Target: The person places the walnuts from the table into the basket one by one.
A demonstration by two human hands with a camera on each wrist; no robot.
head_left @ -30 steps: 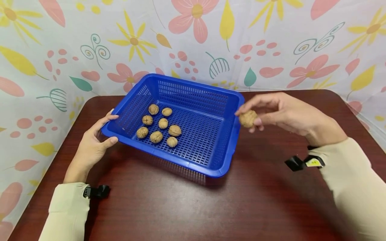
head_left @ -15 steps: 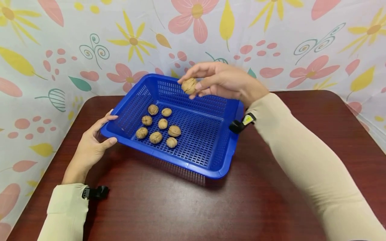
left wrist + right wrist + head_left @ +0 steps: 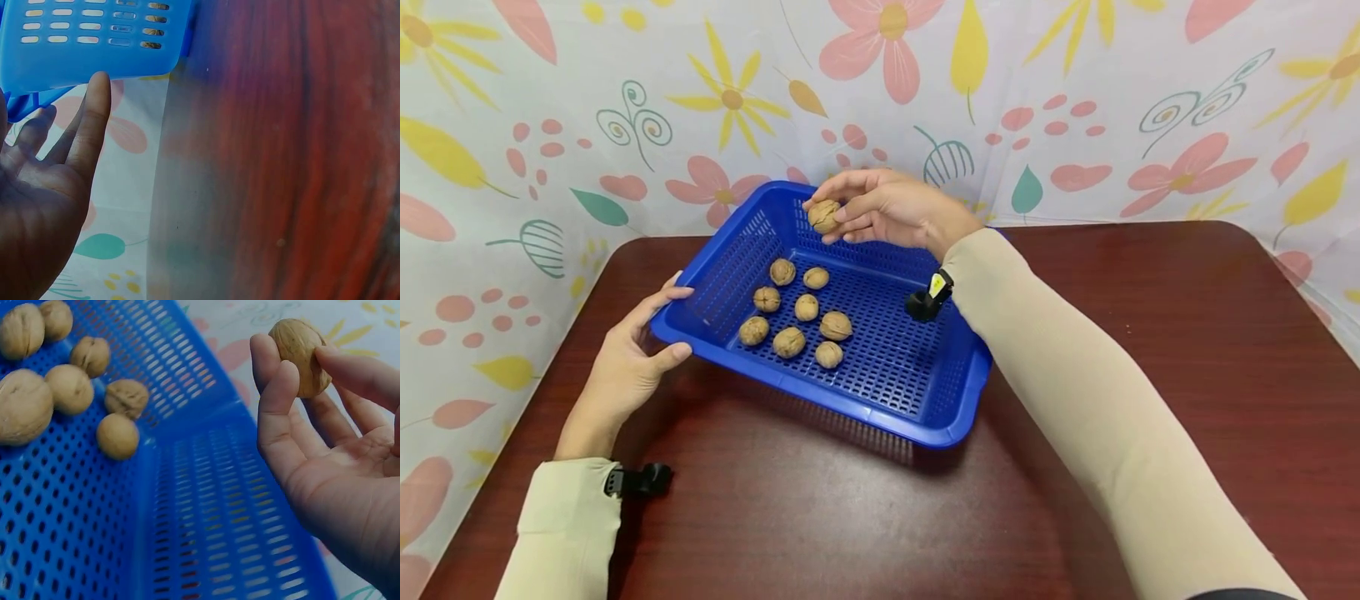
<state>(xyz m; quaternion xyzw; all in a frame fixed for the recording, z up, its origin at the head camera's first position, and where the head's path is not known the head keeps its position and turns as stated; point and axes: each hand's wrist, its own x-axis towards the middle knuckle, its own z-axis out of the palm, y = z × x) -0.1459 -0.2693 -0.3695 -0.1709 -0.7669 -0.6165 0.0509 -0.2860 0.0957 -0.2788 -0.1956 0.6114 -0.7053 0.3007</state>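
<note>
A walnut (image 3: 824, 216) is pinched between the thumb and fingertips of my right hand (image 3: 897, 208), above the back part of a blue plastic basket (image 3: 880, 413). The right wrist view shows this walnut (image 3: 299, 357) at my fingertips, clear of the basket wall. Several other walnuts (image 3: 807, 307) lie apart on the basket's slotted floor, toward its left side. My left hand (image 3: 621, 362) holds the basket's left corner, thumb and index finger on the rim. From the left wrist, the fingers of that hand (image 3: 47, 187) show against the blue wall; part of the grip is hidden.
The basket stands at an angle on a dark red wooden table (image 3: 775, 517). Behind it hangs a white cloth (image 3: 1045, 75) with a flower and leaf print. Bare tabletop extends in front and to the right.
My right hand has carried the walnut left, from beside the basket's right rim to over its back part. My left hand and the walnuts in the basket stay put.
</note>
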